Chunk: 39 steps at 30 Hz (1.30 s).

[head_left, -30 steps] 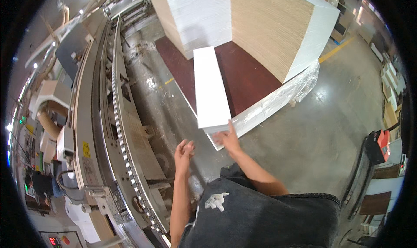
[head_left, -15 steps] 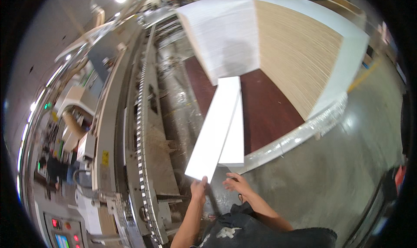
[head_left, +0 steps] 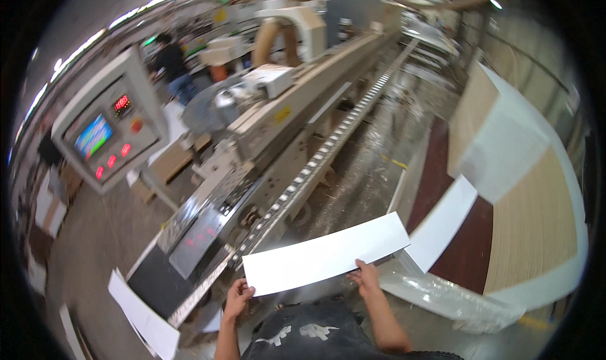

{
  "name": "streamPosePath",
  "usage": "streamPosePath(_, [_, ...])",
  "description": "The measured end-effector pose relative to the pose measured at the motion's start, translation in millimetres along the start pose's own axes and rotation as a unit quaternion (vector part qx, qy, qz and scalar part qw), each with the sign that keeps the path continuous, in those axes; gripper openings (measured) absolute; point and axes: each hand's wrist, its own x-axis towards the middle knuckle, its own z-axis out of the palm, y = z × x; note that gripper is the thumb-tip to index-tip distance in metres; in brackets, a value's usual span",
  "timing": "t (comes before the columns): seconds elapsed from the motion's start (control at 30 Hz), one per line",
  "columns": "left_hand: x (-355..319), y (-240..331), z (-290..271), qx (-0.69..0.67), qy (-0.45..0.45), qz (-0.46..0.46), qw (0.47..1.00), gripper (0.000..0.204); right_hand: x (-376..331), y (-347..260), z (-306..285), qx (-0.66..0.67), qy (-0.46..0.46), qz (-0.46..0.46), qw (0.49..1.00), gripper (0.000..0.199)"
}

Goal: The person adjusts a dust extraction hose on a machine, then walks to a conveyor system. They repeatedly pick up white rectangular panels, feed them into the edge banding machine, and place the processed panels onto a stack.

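Note:
A long white board (head_left: 325,254) is held up in front of me, its length running left to right. My left hand (head_left: 238,295) grips its near left corner, thumb on top. Along the near edge, right of the middle, my right hand (head_left: 364,277) pinches it with the fingers underneath partly hidden. Another white board (head_left: 442,224) lies to the right on a dark red panel (head_left: 464,240), beside a tall stack of wood-edged panels (head_left: 536,224). The held board's right end comes close to that lying board; whether they touch I cannot tell.
A long machine with a toothed track (head_left: 315,161) runs from near left to far right. Its control panel (head_left: 107,129) stands at left. White strips (head_left: 144,316) lie at its near end. Crumpled clear wrap (head_left: 448,297) edges the pallet. A person (head_left: 172,66) stands beyond the machine.
The view has swung left toward the machine. The top white board has been lifted off the other one and turned crosswise. My right hand, empty before, now grips it too.

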Motion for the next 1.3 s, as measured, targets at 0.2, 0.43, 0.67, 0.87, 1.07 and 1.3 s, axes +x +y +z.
streamPosePath(0.2, [-82.2, -21.5, -125.2, -0.112, 0.202, 0.001, 0.973, 0.036, -13.1, 73.3, 152.1, -0.144, -0.167, 0.058, 0.974, 0.026])
streamPosePath(0.43, [-144.6, -36.8, -229.5, -0.162, 0.351, 0.020, 0.922, 0.032, -58.9, 137.4, 323.3, -0.231, -0.287, 0.138, 0.919, 0.021])
streamPosePath(0.67, [-140.4, -67.8, -282.3, -0.173, 0.383, -0.006, 0.907, 0.039, -45.4, 209.4, 398.6, -0.246, -0.270, 0.122, 0.923, 0.040])
streamPosePath(0.87, [-103.7, -49.7, -283.4, -0.087, 0.385, 0.075, 0.916, 0.082, -47.6, 206.0, 423.9, -0.390, -0.321, -0.085, 0.859, 0.125])
streamPosePath(1.07, [-85.4, -34.6, -290.6, 0.039, 0.374, 0.047, 0.925, 0.087, -15.7, 218.2, 432.7, -0.636, -0.231, -0.291, 0.676, 0.138])
streamPosePath(1.3, [-70.1, -11.0, -273.5, 0.129, 0.428, -0.030, 0.894, 0.069, 4.5, 215.4, 424.4, -0.571, -0.245, -0.397, 0.675, 0.137])
